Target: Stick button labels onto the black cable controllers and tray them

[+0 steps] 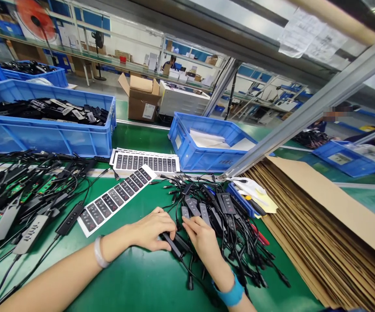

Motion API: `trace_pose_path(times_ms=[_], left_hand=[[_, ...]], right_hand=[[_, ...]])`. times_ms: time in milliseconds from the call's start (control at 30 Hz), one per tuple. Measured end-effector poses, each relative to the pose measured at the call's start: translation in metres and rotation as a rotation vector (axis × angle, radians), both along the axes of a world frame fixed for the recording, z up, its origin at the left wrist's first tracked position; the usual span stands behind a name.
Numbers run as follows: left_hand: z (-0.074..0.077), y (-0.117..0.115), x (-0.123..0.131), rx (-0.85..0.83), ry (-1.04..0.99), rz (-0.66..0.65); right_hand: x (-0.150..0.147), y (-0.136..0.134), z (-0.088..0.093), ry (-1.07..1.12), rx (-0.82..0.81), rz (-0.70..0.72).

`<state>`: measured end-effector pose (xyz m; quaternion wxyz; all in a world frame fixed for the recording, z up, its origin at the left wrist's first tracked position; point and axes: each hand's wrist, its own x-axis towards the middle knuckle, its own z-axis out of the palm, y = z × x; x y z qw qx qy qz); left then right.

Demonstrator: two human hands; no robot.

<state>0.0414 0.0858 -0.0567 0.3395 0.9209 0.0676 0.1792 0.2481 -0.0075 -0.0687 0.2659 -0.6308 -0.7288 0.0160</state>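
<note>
My left hand, a pale bangle on its wrist, is closed around a black inline cable controller low over the green bench. To its right, my right hand has thumb and forefinger pinched together. A small grey label-like rectangle shows at those fingertips; I cannot tell whether it is held or lies on the pile behind. Beyond the right hand is a pile of black cabled controllers, several with grey button labels. A sheet of dark button labels lies slanted left of the hands, near more label sheets.
Cabled units with bare green circuit boards heap at left. A blue bin of black housings and another blue bin holding white sheets stand behind. Stacked cardboard and a slanted metal post flank the right. People sit farther back.
</note>
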Motion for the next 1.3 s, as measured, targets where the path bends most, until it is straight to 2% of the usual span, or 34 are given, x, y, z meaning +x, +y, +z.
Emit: trace_pose_path(times_ms=[467, 667, 733, 867, 967, 1033, 1100, 1200, 1300], left_hand=[[0.001, 0.001, 0.001, -0.031, 0.006, -0.004], [0.002, 0.001, 0.001, 0.002, -0.028, -0.015], [0.005, 0.001, 0.001, 0.036, -0.061, -0.02], [0.011, -0.002, -0.002, 0.146, -0.1, 0.001], [0.018, -0.008, 0.001, 0.202, -0.118, 0.1], [0.025, -0.013, 0.008, 0.122, -0.112, 0.249], [0.032, -0.017, 0.021, -0.103, -0.046, 0.385], [0.038, -0.014, 0.044, -0.499, 0.145, 0.435], [0.032, -0.002, 0.065, -0.671, 0.276, 0.474]], right_hand=[[-0.001, -0.011, 0.001, 0.065, 0.097, -0.024], [0.0, -0.011, 0.004, 0.091, 0.057, 0.002], [-0.003, -0.013, 0.005, 0.042, 0.026, -0.06], [-0.012, -0.015, 0.006, -0.282, -0.066, -0.302], [-0.016, -0.013, 0.007, -0.387, -0.121, -0.347], [-0.014, -0.012, 0.009, -0.34, -0.126, -0.349], [-0.011, -0.012, 0.012, -0.23, -0.115, -0.359], [-0.012, -0.013, 0.021, -0.012, -0.086, -0.386], [-0.018, -0.012, 0.028, 0.14, -0.059, -0.401]])
